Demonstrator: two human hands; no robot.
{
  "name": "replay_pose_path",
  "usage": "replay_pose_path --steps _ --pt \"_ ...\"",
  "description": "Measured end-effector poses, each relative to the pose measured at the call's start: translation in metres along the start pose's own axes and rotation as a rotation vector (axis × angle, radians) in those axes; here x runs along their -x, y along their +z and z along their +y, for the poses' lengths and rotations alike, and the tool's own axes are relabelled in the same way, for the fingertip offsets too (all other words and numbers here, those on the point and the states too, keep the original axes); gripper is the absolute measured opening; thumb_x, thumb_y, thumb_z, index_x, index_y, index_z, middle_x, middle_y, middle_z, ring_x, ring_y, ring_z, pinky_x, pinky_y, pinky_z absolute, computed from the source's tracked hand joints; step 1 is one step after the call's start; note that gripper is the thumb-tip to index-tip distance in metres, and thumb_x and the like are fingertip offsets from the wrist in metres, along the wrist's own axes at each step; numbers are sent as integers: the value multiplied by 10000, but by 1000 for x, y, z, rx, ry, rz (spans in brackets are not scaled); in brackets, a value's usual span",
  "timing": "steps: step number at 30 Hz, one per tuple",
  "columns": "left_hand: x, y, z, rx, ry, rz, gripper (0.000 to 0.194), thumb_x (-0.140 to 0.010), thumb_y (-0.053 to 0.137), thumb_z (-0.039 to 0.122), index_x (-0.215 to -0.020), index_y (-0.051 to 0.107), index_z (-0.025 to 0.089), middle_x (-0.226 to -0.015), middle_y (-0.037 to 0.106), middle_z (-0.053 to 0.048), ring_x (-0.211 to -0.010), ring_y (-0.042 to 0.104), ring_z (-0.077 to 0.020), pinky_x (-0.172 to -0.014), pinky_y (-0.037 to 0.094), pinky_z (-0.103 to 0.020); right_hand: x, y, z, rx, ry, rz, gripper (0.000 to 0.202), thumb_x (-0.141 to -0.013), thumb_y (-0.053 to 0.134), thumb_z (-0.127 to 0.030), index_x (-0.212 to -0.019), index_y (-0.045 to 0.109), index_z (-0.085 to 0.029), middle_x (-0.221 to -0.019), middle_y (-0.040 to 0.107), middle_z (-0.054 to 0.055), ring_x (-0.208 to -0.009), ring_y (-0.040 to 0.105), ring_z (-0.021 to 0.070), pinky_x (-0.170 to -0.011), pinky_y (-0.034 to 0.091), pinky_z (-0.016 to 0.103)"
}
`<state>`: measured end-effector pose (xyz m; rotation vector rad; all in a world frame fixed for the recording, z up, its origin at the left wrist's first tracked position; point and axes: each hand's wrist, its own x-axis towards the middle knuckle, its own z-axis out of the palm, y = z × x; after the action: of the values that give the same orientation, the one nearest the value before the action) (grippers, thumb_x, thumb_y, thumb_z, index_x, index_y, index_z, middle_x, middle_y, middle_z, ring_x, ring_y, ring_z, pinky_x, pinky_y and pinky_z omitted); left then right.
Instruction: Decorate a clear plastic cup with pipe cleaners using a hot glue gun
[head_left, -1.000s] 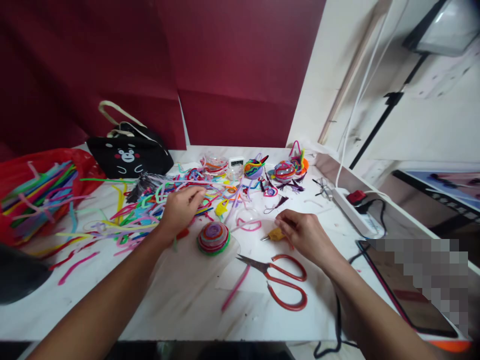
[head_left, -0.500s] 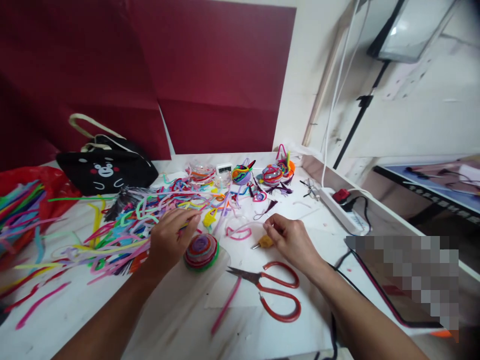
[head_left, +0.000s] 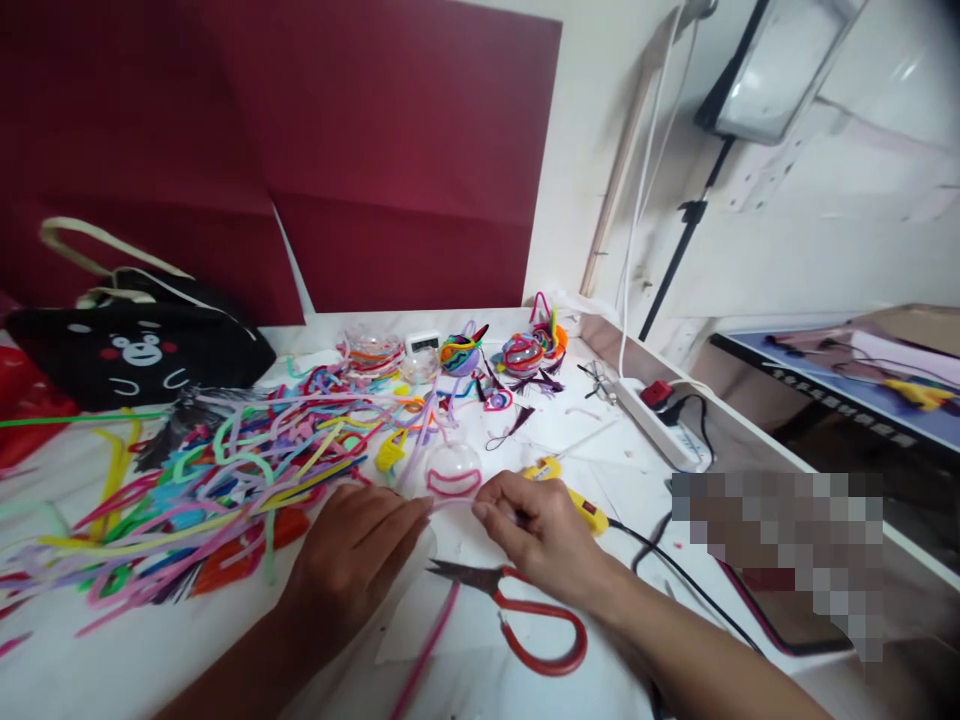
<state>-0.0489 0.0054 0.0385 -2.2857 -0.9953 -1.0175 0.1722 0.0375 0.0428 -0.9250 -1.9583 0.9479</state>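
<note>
A pale pink-purple pipe cleaner (head_left: 453, 503) runs between my hands. My left hand (head_left: 358, 545) is closed, with its fingertips at the strand's left end. My right hand (head_left: 536, 530) pinches the other end between thumb and forefinger. Just beyond the strand sits a clear plastic ball (head_left: 454, 460) with a pink pipe cleaner loop (head_left: 454, 484) on its front. Scissors with red handles (head_left: 551, 668) lie open in front of my hands, across a darker pink pipe cleaner (head_left: 427, 650). Behind my right hand lies a yellow glue gun (head_left: 589, 510), partly hidden. The coiled ball is out of sight.
A heap of coloured pipe cleaners (head_left: 247, 480) spreads across the left side. Decorated balls (head_left: 522, 355) and a small digital timer (head_left: 422, 345) stand at the back. On the right are a power strip (head_left: 660, 425) and the glue gun's black cord (head_left: 686, 580). A black bag (head_left: 135, 350) sits back left.
My hands have come together, with the pipe cleaner now stretched between them. My left hand has closed and lowered over the coiled ball's place. The view has shifted to the right.
</note>
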Motion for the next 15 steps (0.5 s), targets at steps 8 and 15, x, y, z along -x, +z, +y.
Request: replay_pose_path --steps 8,15 --pt "18 7 -7 -60 46 20 249 -894 560 143 -1113 640 231 -846 731 -46 -783 676 -216 -765 513 -406 3 9 5 -2 -21 -21 150 -904 532 -270 -812 620 -191 -507 388 -81 -438 356 73 -454 284 199" --pt "23 2 -8 -66 50 -23 268 -869 600 113 -1115 647 205 -829 732 -57 -783 669 -230 -757 485 -423 4 12 8 185 -204 15 153 -918 504 -232 -873 638 -173 -571 532 -28 -492 468 99 -514 339 219"
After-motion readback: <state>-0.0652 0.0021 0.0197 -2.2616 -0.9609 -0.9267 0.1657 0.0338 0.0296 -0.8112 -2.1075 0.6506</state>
